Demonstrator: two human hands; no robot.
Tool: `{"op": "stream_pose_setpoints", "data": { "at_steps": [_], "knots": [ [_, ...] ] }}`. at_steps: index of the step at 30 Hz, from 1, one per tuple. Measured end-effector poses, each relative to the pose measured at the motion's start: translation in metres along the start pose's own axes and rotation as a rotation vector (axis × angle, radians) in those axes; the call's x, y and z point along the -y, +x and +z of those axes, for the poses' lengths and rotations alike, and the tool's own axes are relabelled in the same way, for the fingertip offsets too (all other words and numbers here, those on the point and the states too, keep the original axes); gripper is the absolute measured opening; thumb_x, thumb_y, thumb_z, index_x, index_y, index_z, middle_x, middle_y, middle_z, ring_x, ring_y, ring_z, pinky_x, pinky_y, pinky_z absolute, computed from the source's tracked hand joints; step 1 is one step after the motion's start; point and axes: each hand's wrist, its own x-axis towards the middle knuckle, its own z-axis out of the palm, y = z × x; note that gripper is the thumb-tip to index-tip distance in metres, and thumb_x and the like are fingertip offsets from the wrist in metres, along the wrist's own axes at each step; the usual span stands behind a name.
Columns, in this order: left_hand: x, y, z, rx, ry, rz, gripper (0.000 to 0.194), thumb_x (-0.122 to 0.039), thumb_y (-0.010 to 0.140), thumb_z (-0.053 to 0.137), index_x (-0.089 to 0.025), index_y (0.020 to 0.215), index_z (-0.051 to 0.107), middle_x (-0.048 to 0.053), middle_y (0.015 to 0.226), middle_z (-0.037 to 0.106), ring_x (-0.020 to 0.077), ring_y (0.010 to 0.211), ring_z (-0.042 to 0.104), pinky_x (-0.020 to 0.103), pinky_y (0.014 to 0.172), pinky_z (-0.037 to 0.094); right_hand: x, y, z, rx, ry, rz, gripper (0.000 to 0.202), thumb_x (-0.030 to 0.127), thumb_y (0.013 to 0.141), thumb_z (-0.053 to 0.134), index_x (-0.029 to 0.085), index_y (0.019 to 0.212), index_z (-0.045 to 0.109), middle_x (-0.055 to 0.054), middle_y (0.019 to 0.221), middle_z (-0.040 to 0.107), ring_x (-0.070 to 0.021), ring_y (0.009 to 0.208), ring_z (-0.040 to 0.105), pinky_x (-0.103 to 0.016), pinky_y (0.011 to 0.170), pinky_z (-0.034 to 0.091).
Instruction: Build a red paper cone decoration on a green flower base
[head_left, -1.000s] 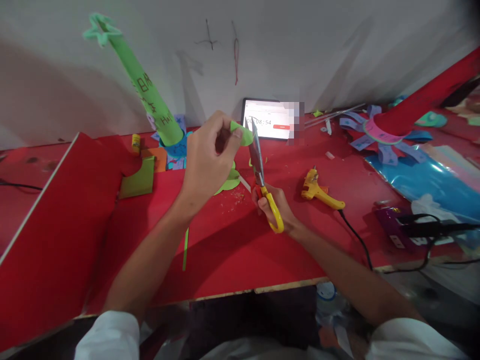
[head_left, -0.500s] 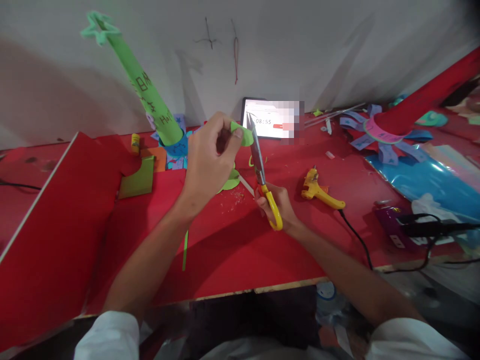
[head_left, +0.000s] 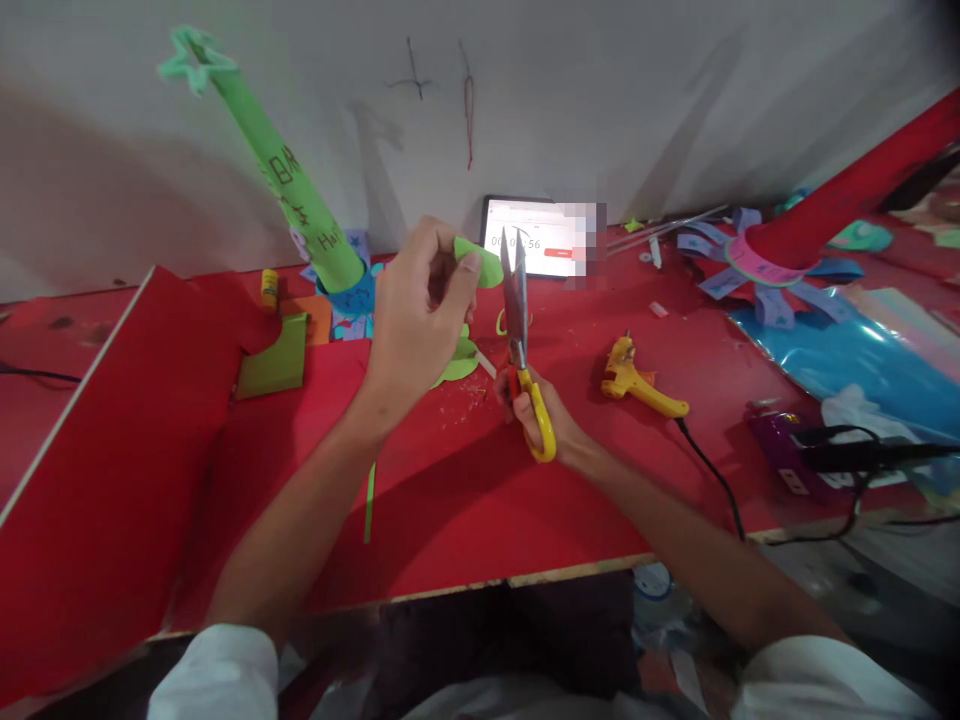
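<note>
Between thumb and fingers, my left hand (head_left: 424,300) pinches a small piece of green paper (head_left: 481,262) with a rounded edge. My right hand (head_left: 551,415) is closed round the yellow and red handles of a pair of scissors (head_left: 516,305). Their blades point up and stand slightly apart, just right of the green piece; I see no paper between them. Below my left hand, green paper cutouts (head_left: 459,362) lie on the red table, partly hidden by that hand. A thin green strip (head_left: 370,505) rests near my left forearm.
A green paper tube (head_left: 289,180) with a star top stands at the back left. Behind the scissors, a tablet (head_left: 540,238) leans on the wall. To the right are a yellow glue gun (head_left: 641,380) with its cord, a red cone (head_left: 847,205) and a purple box (head_left: 780,450).
The scissor blades have parted a little and shifted slightly off the green paper's edge. My left hand keeps its pinch, moving slightly left.
</note>
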Motion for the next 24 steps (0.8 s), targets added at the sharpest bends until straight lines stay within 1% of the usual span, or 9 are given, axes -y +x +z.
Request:
{"op": "stream_pose_setpoints", "data": {
  "at_steps": [3,6,9,12,15,18,20,22,24],
  "knots": [
    [-0.0012,-0.0007,0.0005,0.005,0.007,-0.010,0.017,-0.039,0.099,0.068,-0.027,0.093,0.056,-0.005,0.064,0.056,0.0137,0.057,0.057,0.030,0.054,0.044,-0.0021,-0.0023,-0.0019,0.055,-0.012,0.003,0.064,0.087,0.088,0.049,0.023,0.091,0.052,0.002,0.080,0.053,-0.0116,0.063,0.045,-0.028,0.055,0.038],
    [-0.0006,-0.0008,0.0002,0.021,0.014,-0.005,0.011,-0.037,0.099,0.066,-0.029,0.100,0.058,-0.005,0.063,0.057,0.0143,0.057,0.059,0.030,0.055,0.046,-0.0026,-0.0041,-0.0039,0.072,0.008,-0.012,0.062,0.085,0.090,0.050,0.023,0.092,0.051,0.001,0.083,0.053,-0.0114,0.063,0.045,-0.028,0.056,0.038],
    [0.0003,-0.0007,0.0006,0.036,-0.002,-0.007,0.012,-0.033,0.097,0.067,-0.028,0.098,0.056,-0.005,0.065,0.060,0.0145,0.058,0.062,0.030,0.056,0.047,-0.0031,-0.0044,-0.0046,0.074,0.015,-0.023,0.061,0.084,0.092,0.049,0.023,0.092,0.051,0.002,0.080,0.051,-0.0112,0.062,0.044,-0.028,0.056,0.038],
    [0.0001,-0.0014,0.0026,0.058,-0.070,-0.041,0.016,-0.026,0.095,0.066,-0.026,0.093,0.050,-0.005,0.069,0.064,0.0147,0.062,0.066,0.030,0.060,0.050,-0.0027,-0.0042,-0.0048,0.056,0.022,-0.021,0.061,0.084,0.091,0.049,0.023,0.092,0.052,0.003,0.079,0.049,-0.0113,0.062,0.043,-0.027,0.055,0.038],
    [-0.0012,-0.0028,0.0045,0.075,-0.107,-0.079,0.014,-0.026,0.097,0.065,-0.026,0.096,0.050,-0.004,0.071,0.067,0.0138,0.064,0.068,0.029,0.060,0.052,-0.0020,-0.0041,-0.0052,0.041,0.041,-0.026,0.060,0.083,0.092,0.049,0.023,0.092,0.052,0.003,0.078,0.048,-0.0113,0.062,0.043,-0.027,0.054,0.037],
    [-0.0029,-0.0037,0.0038,0.079,-0.075,-0.079,0.008,-0.027,0.099,0.063,-0.026,0.102,0.056,-0.006,0.066,0.065,0.0123,0.057,0.064,0.027,0.056,0.050,-0.0021,-0.0042,-0.0056,0.041,0.037,-0.016,0.060,0.083,0.092,0.049,0.023,0.091,0.052,0.003,0.075,0.049,-0.0114,0.059,0.043,-0.027,0.052,0.036],
    [-0.0039,-0.0036,0.0021,0.073,-0.046,-0.061,0.005,-0.022,0.098,0.063,-0.026,0.100,0.060,-0.008,0.057,0.057,0.0110,0.049,0.056,0.026,0.050,0.044,-0.0027,-0.0042,-0.0057,0.033,0.021,-0.006,0.062,0.085,0.091,0.048,0.023,0.091,0.053,0.003,0.073,0.049,-0.0115,0.058,0.043,-0.027,0.052,0.037],
    [-0.0046,-0.0029,0.0003,0.051,-0.032,-0.034,0.009,-0.017,0.097,0.062,-0.026,0.095,0.064,-0.009,0.050,0.048,0.0096,0.042,0.046,0.027,0.045,0.036,-0.0033,-0.0039,-0.0056,0.014,0.013,0.000,0.063,0.086,0.090,0.047,0.023,0.091,0.054,0.003,0.073,0.049,-0.0114,0.057,0.043,-0.028,0.052,0.037],
    [-0.0047,-0.0019,-0.0006,0.033,-0.055,-0.009,0.011,-0.017,0.097,0.061,-0.026,0.094,0.066,-0.009,0.049,0.046,0.0091,0.041,0.044,0.027,0.044,0.034,-0.0036,-0.0033,-0.0058,-0.002,0.017,0.002,0.064,0.087,0.090,0.046,0.023,0.090,0.054,0.003,0.073,0.049,-0.0112,0.057,0.044,-0.028,0.051,0.038]
  ]
}}
